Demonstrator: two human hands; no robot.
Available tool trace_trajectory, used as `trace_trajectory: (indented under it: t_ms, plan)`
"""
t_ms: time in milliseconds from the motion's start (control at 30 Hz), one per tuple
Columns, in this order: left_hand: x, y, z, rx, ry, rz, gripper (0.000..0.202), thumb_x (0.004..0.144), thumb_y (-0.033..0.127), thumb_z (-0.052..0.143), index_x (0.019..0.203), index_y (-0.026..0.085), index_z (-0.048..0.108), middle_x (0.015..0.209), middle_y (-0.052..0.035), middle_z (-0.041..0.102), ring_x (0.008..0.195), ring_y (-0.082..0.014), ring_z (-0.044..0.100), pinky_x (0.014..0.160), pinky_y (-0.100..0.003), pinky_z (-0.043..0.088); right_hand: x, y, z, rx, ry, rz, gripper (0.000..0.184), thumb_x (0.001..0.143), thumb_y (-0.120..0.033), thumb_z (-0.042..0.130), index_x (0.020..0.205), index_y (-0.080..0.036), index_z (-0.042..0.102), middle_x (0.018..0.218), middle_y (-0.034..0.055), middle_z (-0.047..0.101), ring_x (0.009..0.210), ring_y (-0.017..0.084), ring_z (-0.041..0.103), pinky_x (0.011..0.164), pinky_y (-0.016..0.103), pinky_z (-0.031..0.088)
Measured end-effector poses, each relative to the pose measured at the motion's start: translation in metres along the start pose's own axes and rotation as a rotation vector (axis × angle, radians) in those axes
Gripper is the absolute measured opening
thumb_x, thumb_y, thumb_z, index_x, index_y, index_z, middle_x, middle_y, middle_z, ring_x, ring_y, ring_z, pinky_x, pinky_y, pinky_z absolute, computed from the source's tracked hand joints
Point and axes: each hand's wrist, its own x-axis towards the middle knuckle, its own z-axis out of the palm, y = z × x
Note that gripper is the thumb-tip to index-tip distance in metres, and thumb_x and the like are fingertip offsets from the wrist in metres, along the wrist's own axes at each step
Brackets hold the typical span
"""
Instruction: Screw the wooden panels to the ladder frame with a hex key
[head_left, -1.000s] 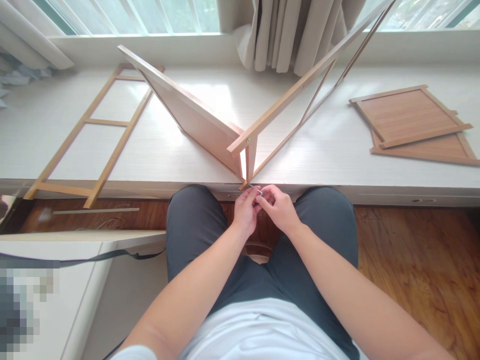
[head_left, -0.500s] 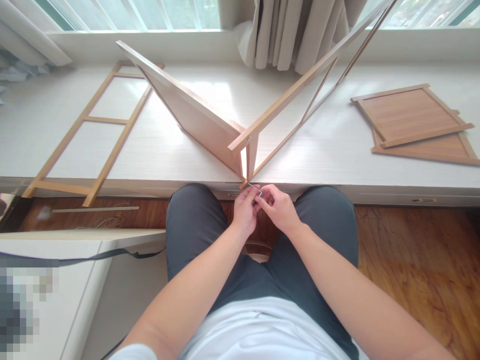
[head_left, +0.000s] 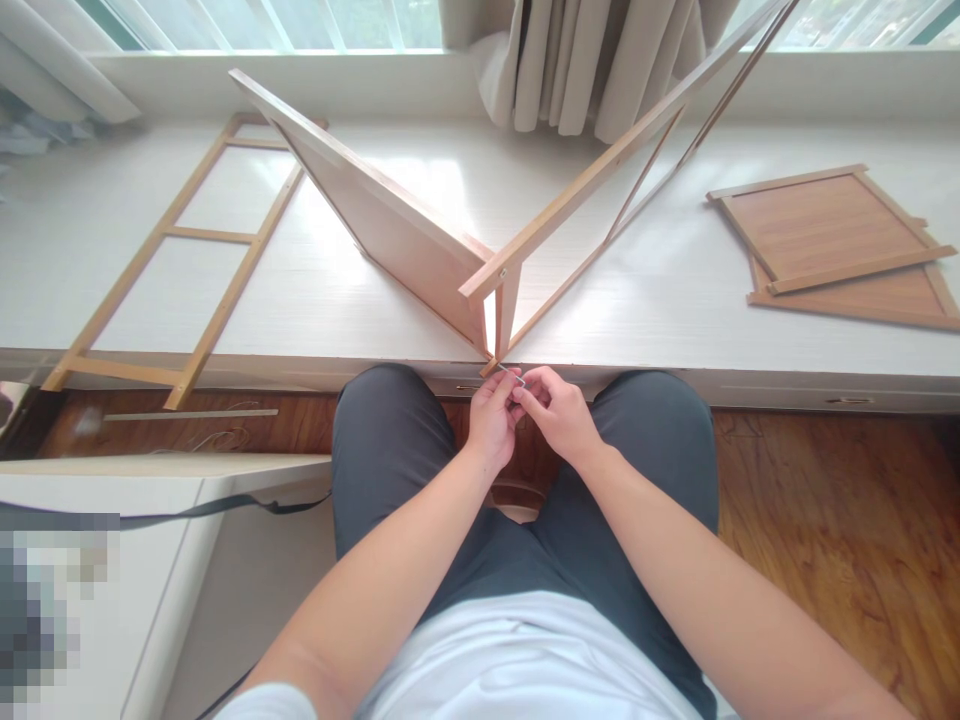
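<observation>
A thin metal hex key (head_left: 511, 374) reaches to the lower end of a wooden frame joint at the ledge's front edge. My left hand (head_left: 492, 412) is closed around the key's shaft, close to the wood. Against it, my right hand (head_left: 556, 408) pinches the key's bent end; the fingertips partly hide it. A solid wooden panel (head_left: 375, 200) stands on edge to the left of the joint. An open wooden frame (head_left: 592, 185) slants away to the right, meeting the panel near my hands. A screw fitting (head_left: 503, 273) shows in the frame's upper rail.
On the left, a ladder-like wooden frame (head_left: 210, 237) lies over the edge of the white ledge (head_left: 420, 330). Two stacked wooden panels (head_left: 817, 225) rest at the right. Curtains (head_left: 555, 70) hang behind. My knees are against the ledge's drawer front, and a white piece of furniture (head_left: 247, 530) stands at left.
The fingers of my right hand have shifted slightly on the hex key, and its bent end has turned. My left hand and the wooden parts stay about the same.
</observation>
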Motion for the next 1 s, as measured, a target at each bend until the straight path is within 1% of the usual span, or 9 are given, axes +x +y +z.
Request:
trace_trajectory:
  t_ms: [267,400,600,833,1000]
  plan:
    - [0.0001,-0.0004,-0.0005,0.015,-0.004,0.002,0.039,0.065,0.036,0.095,0.091,0.017,0.072,0.076,0.0022,0.066,0.067,-0.0091,0.062,0.06,-0.021,0.045,0.0007,-0.0011,-0.0006,0.107,-0.002,0.051,0.022,0.094,-0.046,0.066,0.097,-0.024,0.066,0.069,-0.002,0.067,0.062,0.018,0.064,0.061,0.029,0.047]
    - [-0.0001,-0.0003,-0.0002,0.021,-0.007,0.002,0.038,0.067,0.036,0.094,0.091,0.017,0.072,0.076,0.002,0.066,0.068,-0.0096,0.062,0.061,-0.022,0.045,0.0007,-0.0023,-0.0004,0.134,-0.001,0.06,0.023,0.094,-0.046,0.066,0.096,-0.023,0.066,0.07,-0.002,0.067,0.062,0.018,0.065,0.061,0.028,0.048]
    - [0.0004,-0.0011,-0.0003,0.02,-0.01,0.003,0.04,0.064,0.037,0.095,0.09,0.017,0.072,0.074,0.0025,0.066,0.066,-0.0087,0.061,0.06,-0.02,0.044,0.0014,0.0006,0.0,0.144,-0.012,0.063,0.025,0.095,-0.048,0.065,0.097,-0.023,0.067,0.073,-0.0006,0.07,0.065,0.019,0.068,0.063,0.029,0.05]
    - [0.0005,-0.0021,-0.0008,0.019,-0.011,0.005,0.041,0.064,0.037,0.096,0.091,0.017,0.072,0.075,0.0024,0.066,0.067,-0.0089,0.061,0.06,-0.02,0.044,0.0006,0.0023,0.0001,0.133,-0.006,0.053,0.026,0.096,-0.049,0.065,0.097,-0.023,0.067,0.073,-0.0006,0.07,0.064,0.018,0.068,0.063,0.029,0.05]
    - [0.001,-0.0021,-0.0014,0.024,-0.014,0.006,0.039,0.066,0.037,0.095,0.09,0.017,0.072,0.074,0.0024,0.065,0.067,-0.0093,0.061,0.062,-0.022,0.046,0.0015,0.0059,0.0015,0.156,-0.018,0.055,0.029,0.097,-0.052,0.063,0.099,-0.023,0.068,0.078,0.0013,0.072,0.07,0.02,0.07,0.069,0.031,0.056]
